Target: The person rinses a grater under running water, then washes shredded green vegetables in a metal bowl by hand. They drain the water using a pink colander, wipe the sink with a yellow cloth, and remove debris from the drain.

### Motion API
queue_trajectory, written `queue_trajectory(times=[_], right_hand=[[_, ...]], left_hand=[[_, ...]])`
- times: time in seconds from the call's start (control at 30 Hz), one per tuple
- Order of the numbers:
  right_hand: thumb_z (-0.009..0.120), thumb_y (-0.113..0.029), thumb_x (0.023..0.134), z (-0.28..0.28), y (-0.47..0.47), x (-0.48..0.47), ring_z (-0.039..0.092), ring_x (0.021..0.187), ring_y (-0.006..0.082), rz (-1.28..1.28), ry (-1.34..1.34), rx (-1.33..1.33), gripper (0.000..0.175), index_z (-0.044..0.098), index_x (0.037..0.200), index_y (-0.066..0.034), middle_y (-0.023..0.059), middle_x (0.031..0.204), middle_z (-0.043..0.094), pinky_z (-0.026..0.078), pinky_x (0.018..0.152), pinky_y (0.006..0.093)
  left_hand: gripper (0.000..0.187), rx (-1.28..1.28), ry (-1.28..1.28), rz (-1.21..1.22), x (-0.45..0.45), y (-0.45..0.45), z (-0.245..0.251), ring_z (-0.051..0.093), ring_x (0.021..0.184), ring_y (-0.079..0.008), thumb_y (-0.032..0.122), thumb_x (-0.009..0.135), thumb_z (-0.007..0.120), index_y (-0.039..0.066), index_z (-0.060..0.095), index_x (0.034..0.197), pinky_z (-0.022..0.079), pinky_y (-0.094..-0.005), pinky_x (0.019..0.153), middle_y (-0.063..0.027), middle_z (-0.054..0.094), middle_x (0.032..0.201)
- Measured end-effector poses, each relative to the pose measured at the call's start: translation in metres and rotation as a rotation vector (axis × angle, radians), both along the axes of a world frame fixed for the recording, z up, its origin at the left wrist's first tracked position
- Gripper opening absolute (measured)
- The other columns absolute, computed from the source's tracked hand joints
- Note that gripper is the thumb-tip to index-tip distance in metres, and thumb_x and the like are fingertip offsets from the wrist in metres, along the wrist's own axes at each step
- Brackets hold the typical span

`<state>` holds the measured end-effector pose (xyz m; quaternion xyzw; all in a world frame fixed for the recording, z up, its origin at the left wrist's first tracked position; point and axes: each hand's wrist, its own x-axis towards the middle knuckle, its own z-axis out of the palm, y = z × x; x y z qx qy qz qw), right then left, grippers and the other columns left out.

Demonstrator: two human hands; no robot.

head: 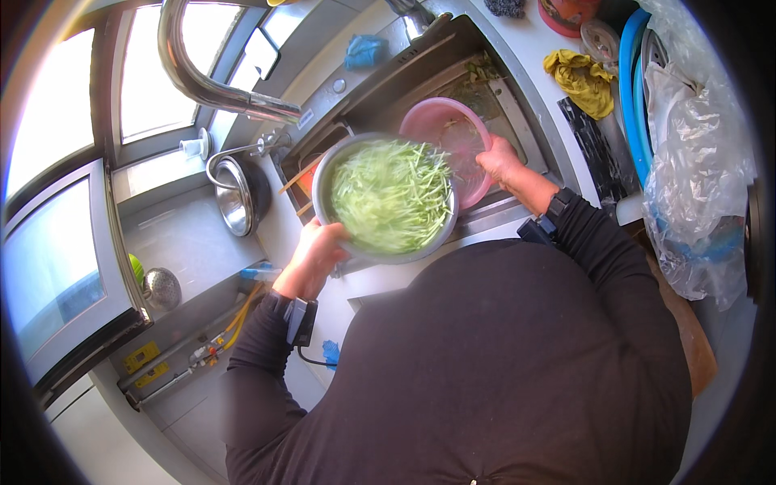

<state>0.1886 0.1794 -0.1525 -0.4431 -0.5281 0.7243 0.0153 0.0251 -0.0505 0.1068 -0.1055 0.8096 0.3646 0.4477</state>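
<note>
My left hand (315,251) grips the near left rim of a round metal bowl (418,256), which holds a heap of shredded green vegetable (394,194), partly blurred. My right hand (502,160) holds the right rim of a pink plastic basin (445,115) behind and to the right of the bowl. A few green shreds cling inside the basin, and the bowl hides its lower left part. Both vessels are over the stainless steel sink (533,115), whose far corner has leafy scraps (483,70).
A curved metal faucet (200,85) reaches in from the upper left. Beyond the sink lies a blue cloth (365,51). A yellow cloth (580,82), a black-handled cleaver-like tool and plastic bags (697,176) are at right. Another metal bowl (233,197) leans at left.
</note>
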Motion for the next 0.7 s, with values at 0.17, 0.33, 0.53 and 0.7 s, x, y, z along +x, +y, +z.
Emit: queue_trajectory(times=[0.17,0.33,0.53,0.7], right_hand=[[0.059,-0.003,0.070,0.008,0.003,0.001,0.066,0.096,0.0305,0.005,-0.056,-0.019,0.049,0.064,0.118,-0.0078,0.0157,0.104,0.068,0.053,0.082,0.0380],[0.059,-0.003,0.070,0.009,0.003,0.002,0.066,0.096,0.0300,0.014,-0.058,-0.021,0.049,0.064,0.119,-0.0082,0.0156,0.103,0.068,0.053,0.081,0.0387],[0.060,-0.004,0.070,0.008,0.003,0.001,0.066,0.094,0.0297,0.021,-0.040,-0.004,0.049,0.064,0.119,-0.0083,0.0152,0.102,0.068,0.054,0.080,0.0392],[0.060,-0.005,0.069,0.005,0.002,0.003,0.066,0.093,0.0304,0.011,-0.050,-0.012,0.049,0.064,0.118,-0.0081,0.0158,0.100,0.068,0.054,0.080,0.0393]], left_hand=[[0.032,0.007,0.015,0.030,0.002,0.001,-0.002,0.068,0.074,-0.0219,-0.009,0.076,0.054,-0.005,0.052,0.108,0.060,-0.0309,0.060,-0.0142,0.064,0.096],[0.029,0.003,0.015,0.041,0.005,0.005,0.001,0.066,0.063,-0.0188,-0.008,0.075,0.055,-0.003,0.053,0.104,0.057,-0.0256,0.049,-0.0113,0.064,0.088],[0.027,-0.026,0.025,0.052,0.008,0.009,0.003,0.064,0.060,-0.0165,-0.007,0.076,0.055,-0.002,0.053,0.103,0.053,-0.0229,0.045,-0.0101,0.064,0.085],[0.026,-0.034,0.022,0.076,0.013,0.013,0.005,0.062,0.058,-0.0152,-0.007,0.077,0.055,0.000,0.053,0.102,0.051,-0.0220,0.045,-0.0085,0.063,0.084]])
